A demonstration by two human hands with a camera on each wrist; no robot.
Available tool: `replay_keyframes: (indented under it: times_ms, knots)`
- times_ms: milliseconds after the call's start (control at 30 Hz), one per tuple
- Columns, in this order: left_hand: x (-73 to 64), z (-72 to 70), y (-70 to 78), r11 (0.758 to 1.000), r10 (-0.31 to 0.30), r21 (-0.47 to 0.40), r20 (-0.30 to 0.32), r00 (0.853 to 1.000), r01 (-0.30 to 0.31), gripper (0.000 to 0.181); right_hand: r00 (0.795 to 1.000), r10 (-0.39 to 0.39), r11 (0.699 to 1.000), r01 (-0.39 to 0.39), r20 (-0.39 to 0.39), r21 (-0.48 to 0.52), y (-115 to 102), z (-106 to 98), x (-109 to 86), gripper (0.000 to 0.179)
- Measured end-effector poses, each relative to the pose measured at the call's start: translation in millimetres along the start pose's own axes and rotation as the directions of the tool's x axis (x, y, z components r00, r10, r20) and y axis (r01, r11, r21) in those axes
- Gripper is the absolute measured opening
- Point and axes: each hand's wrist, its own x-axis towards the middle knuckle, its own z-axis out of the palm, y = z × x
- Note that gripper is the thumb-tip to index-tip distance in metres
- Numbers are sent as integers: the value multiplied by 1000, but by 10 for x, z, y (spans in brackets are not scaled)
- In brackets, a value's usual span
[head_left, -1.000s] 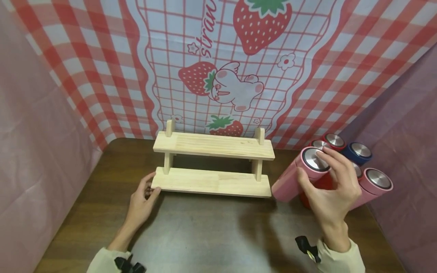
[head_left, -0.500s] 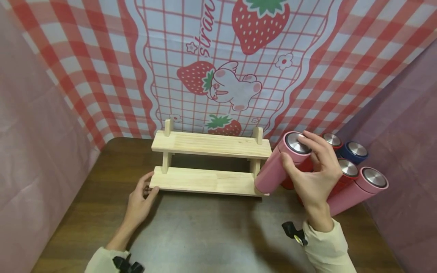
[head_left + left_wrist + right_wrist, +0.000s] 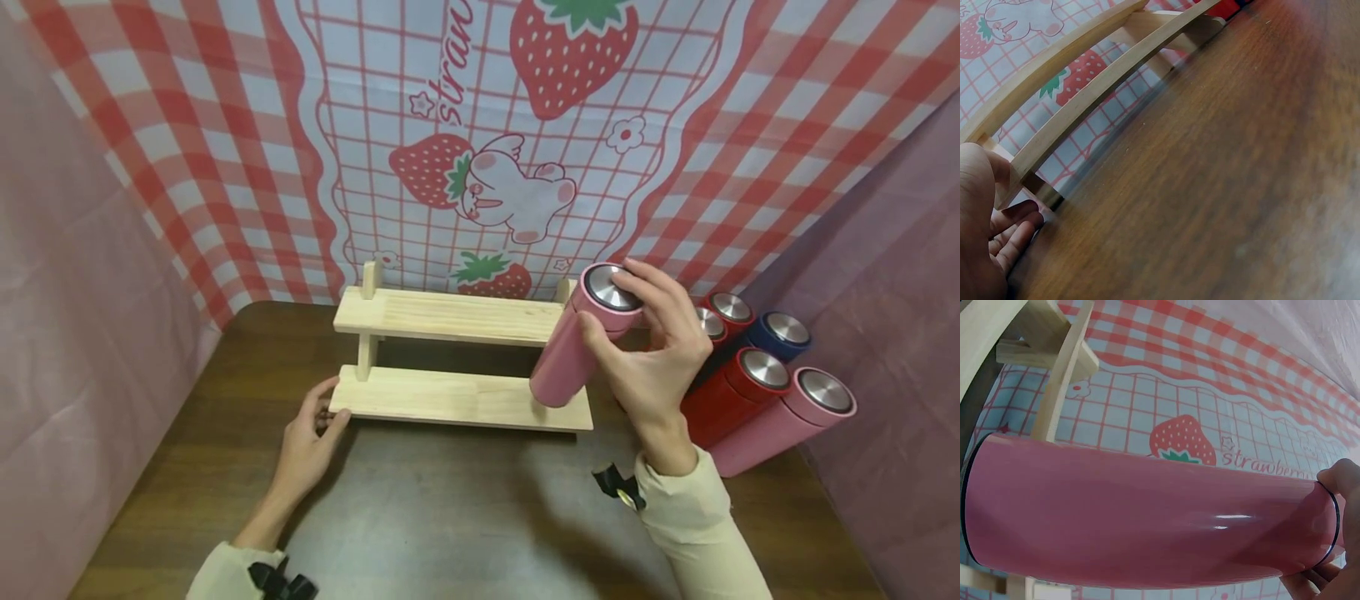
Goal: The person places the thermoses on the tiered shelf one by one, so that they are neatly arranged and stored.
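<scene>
My right hand point(image 3: 656, 358) grips a pink thermos point(image 3: 562, 354) with a steel-topped lid, thumb on one side of the lid end and fingers on the other. The thermos tilts in the head view, its base over the right part of the lower board; whether it touches is unclear. In the right wrist view the thermos point(image 3: 1141, 515) fills most of the picture. A two-tier wooden shelf point(image 3: 450, 396) stands on the table. My left hand point(image 3: 311, 433) holds the left end of its lower board, and in the left wrist view the fingers point(image 3: 1016, 240) curl below that board.
Right of the shelf stand several more thermoses: a red one point(image 3: 738, 392), a pink one point(image 3: 787, 421), a blue one point(image 3: 783, 333) and other red ones behind. A checked strawberry cloth point(image 3: 247, 167) hangs behind the table point(image 3: 420, 517). Pink cloth point(image 3: 892, 292) borders the right side.
My right hand has carried the pink thermos left and away from the other thermoses, from beside the shelf to over its lower board. The left hand stays at the shelf's left end.
</scene>
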Motion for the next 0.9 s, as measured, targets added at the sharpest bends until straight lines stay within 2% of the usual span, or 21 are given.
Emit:
replay_keyframes:
  times_ms: [200,400,600,700,867,900]
  knots:
    - [-12,-17,-90,1000,-16,22,11,1000,16,56,999,-13,999,11,37,46,51,172,66,45]
    - [-19,-17,116,1000,0,-2,-3,1000,0,53,996,-59,995,54,61,82,105,390,155,42]
    - [-54,-18,306,999,9,-34,-7,1000,-9,52,993,-89,995,85,72,59,156,577,209,40]
    - [-64,-20,310,999,31,-37,-14,999,-31,52,992,-95,995,91,81,48,172,658,237,40]
    - [-22,-25,154,1000,28,2,-14,1000,-28,53,992,-89,993,81,88,89,182,796,307,38]
    - [-13,-34,173,1000,19,1,-11,1000,-19,52,992,-89,992,80,87,93,187,820,319,38]
